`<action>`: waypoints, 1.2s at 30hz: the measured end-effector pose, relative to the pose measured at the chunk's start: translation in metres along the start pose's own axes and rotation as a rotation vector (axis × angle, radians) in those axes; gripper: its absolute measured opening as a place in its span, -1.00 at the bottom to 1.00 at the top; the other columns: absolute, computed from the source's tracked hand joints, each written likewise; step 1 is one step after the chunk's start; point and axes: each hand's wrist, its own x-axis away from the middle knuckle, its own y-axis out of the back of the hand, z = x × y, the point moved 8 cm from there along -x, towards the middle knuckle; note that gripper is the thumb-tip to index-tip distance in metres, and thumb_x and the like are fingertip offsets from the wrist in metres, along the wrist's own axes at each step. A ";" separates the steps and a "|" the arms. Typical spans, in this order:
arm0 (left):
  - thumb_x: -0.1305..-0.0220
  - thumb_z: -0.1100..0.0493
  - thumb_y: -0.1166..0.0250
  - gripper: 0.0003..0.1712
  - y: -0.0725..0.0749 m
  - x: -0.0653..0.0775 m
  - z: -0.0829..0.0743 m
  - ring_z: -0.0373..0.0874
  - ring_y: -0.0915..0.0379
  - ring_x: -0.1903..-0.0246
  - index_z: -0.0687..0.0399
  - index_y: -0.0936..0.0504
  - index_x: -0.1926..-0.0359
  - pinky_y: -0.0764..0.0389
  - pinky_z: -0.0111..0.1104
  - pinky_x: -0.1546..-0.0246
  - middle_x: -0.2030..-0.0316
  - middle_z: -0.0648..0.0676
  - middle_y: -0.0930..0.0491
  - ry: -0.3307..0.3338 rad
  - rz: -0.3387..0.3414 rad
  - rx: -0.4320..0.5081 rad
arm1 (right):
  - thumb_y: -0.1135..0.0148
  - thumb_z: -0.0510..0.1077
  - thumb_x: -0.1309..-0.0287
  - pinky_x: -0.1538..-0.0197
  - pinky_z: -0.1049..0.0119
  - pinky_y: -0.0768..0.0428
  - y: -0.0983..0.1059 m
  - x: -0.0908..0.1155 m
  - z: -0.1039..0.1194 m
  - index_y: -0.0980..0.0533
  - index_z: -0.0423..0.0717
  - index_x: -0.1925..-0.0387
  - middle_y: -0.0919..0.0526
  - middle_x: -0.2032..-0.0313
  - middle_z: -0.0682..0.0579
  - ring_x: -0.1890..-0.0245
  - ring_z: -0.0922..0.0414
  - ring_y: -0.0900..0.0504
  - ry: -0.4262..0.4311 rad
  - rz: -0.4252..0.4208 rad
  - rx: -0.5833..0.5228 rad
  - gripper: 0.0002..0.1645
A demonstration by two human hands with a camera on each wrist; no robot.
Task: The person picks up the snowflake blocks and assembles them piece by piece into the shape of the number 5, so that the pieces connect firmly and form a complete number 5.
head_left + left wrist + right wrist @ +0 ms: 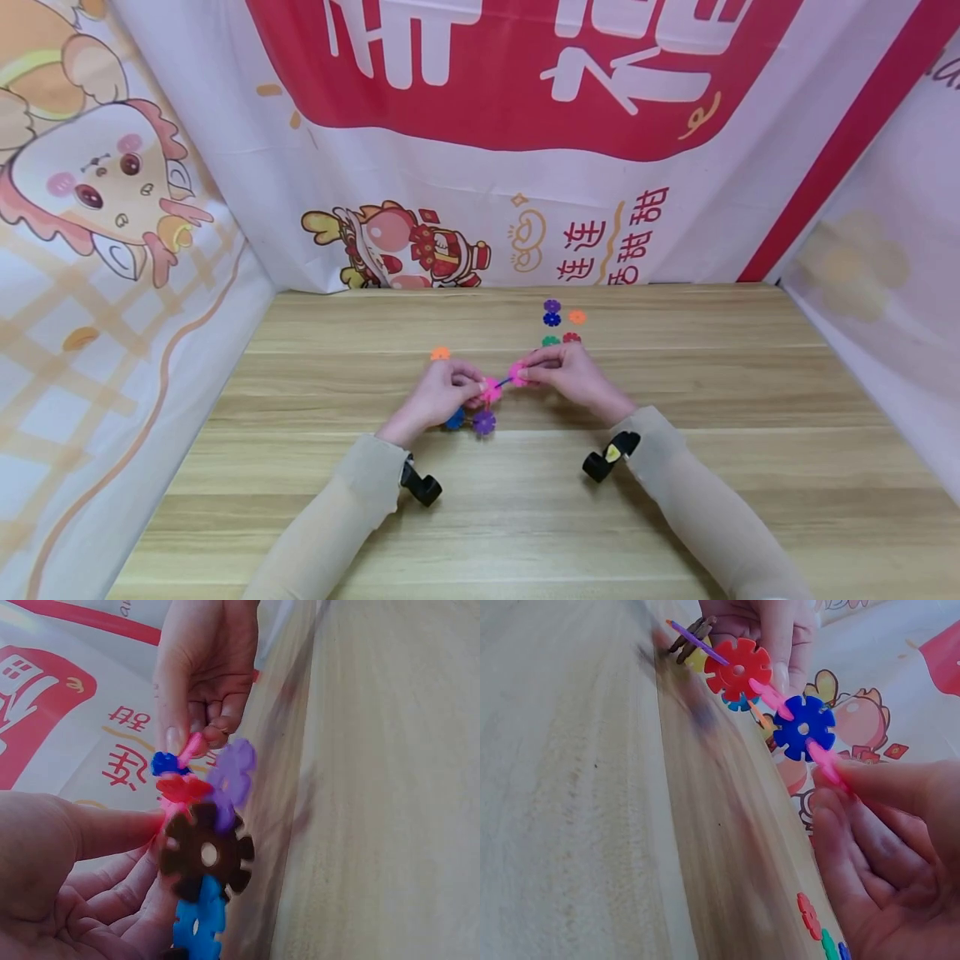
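"What are the discs (484, 422) mid-frame made of?"

"Smooth plastic, by the look of them."

"And the table (525, 517) at lower centre?"

"Wood-grained, smooth, faintly shiny."

"The hanging (480, 108) up top?"

"Printed cloth, matt, lightly creased. The sleeves (705, 492) at lower left and right look like matt cloth too."

Two hands hold a chain of notched plastic discs between them.
The left hand (82, 877), at lower left, has its thumb against a lower pink disc (169, 813), largely hidden, while the right hand (206, 682), reaching in from the top, pinches an upper pink disc (193, 748) seen edge-on; that one slots into a dark blue disc (168, 764). A red disc (182, 788) lies just below, beside a tilted purple disc (234, 774); nearest the camera, a brown disc (190, 859) faces it, joined to a light blue disc (211, 919) underneath. Wooden tabletop (382, 787) fills the right side; white printed cloth (94, 761) stands behind.
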 end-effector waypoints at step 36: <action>-0.42 0.39 -0.24 -0.83 -0.021 0.004 -0.006 0.05 -0.71 0.25 0.40 -0.51 0.03 -0.71 -0.23 0.15 0.30 0.21 -0.73 0.107 0.043 0.163 | -0.45 -0.18 -0.22 -0.13 0.15 -0.60 0.000 -0.025 0.007 -0.69 -0.11 -0.02 -0.75 0.04 -0.02 0.02 0.02 -0.70 -0.005 0.025 -0.123 -0.67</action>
